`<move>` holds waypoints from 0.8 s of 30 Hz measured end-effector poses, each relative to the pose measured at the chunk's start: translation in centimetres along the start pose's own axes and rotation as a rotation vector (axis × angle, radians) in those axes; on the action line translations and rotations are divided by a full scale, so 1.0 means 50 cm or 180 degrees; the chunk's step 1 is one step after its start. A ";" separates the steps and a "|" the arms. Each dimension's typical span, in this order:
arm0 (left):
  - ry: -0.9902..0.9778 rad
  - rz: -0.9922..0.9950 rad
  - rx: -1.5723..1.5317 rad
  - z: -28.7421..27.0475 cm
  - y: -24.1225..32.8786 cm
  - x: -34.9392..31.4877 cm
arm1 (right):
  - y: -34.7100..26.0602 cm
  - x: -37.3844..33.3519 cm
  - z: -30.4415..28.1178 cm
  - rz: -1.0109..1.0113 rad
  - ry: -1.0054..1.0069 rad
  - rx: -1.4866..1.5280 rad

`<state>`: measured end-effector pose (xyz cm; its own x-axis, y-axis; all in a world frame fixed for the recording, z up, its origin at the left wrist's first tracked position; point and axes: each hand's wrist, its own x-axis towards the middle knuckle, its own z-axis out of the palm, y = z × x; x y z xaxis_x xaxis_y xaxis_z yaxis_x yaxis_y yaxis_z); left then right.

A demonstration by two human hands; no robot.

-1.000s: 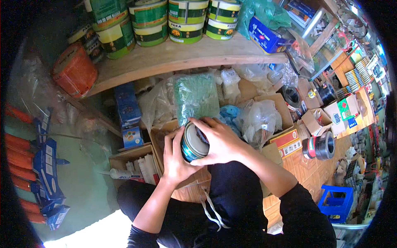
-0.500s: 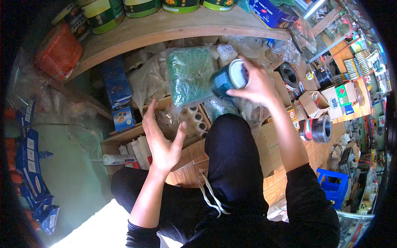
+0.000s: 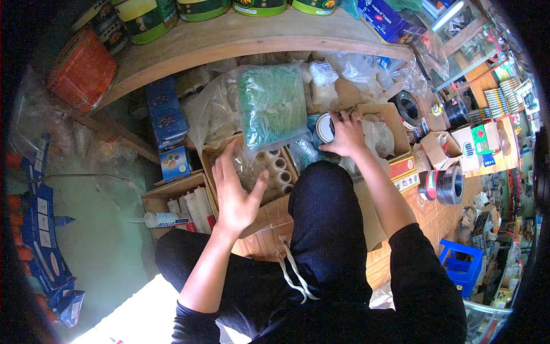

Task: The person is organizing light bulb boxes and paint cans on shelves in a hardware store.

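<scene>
My right hand (image 3: 348, 136) grips a can (image 3: 325, 127) by its top, with the round white lid partly showing beside my fingers. The can's body is mostly hidden; it sits low among plastic bags, next to a cardboard box (image 3: 399, 129) of clear bags. My left hand (image 3: 236, 198) is open with fingers spread, over a box of white cylinders (image 3: 281, 164) whose round ends face up. Above the hands, a clear plastic bag of green items (image 3: 272, 103) lies on top of the boxes.
A wooden shelf (image 3: 260, 45) with several green tins (image 3: 146, 20) and a red tub (image 3: 82, 79) arches over the boxes. Sealant tubes (image 3: 166, 220) lie in a carton at left. Black rolls (image 3: 450, 185) and a blue crate (image 3: 460, 267) stand at right.
My right hand has lowered the can, which was tilted above the boxes, down among the bags; its lid now faces up. My left hand stays spread in nearly the same place.
</scene>
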<state>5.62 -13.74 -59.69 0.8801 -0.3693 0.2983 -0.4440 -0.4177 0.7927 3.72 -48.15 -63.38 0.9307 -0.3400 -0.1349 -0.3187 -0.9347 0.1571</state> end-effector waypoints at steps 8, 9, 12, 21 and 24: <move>-0.0275 -0.0086 0.0154 -0.020 -0.015 -0.004 | 0.023 0.020 0.007 -0.0258 0.0549 0.0680; -0.0284 -0.0034 0.0145 -0.007 -0.016 -0.002 | 0.041 0.017 0.006 -0.0007 0.0814 0.0677; -0.0193 0.0018 0.0100 -0.002 -0.033 -0.009 | -0.033 0.000 -0.110 0.0295 0.0807 0.0655; -0.0115 -0.0112 0.0009 -0.017 -0.070 -0.006 | -0.267 0.046 -0.548 -0.1528 0.3661 0.2005; -0.0175 -0.0263 0.0019 -0.005 -0.069 0.005 | -0.249 0.137 -0.647 -0.0940 0.3817 0.1387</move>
<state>7.42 -12.19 -62.23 0.9033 -0.3783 0.2022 -0.3713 -0.4535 0.8102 19.85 -35.52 -34.58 0.4831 -0.0264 0.8752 0.1023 -0.9910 -0.0863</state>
